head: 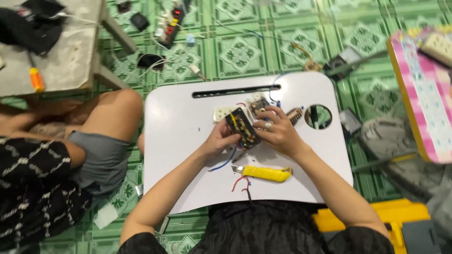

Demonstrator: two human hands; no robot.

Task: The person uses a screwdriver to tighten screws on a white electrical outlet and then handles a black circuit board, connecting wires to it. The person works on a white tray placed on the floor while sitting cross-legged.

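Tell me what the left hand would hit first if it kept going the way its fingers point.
The left hand points up and right at the black socket module it already touches. Beyond it lies the right hand, though depth is unclear.

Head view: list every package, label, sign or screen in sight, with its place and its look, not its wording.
Phone-like dark screen: on the green tiled floor beyond the white lap table, black, rounded, a white cable beside it.
Small lit display: on the power strip at the top, red glow.
Patterned board: right edge, pink and white checks, yellow rim.
No plain package or sign shows; both hands hold a dark socket part.
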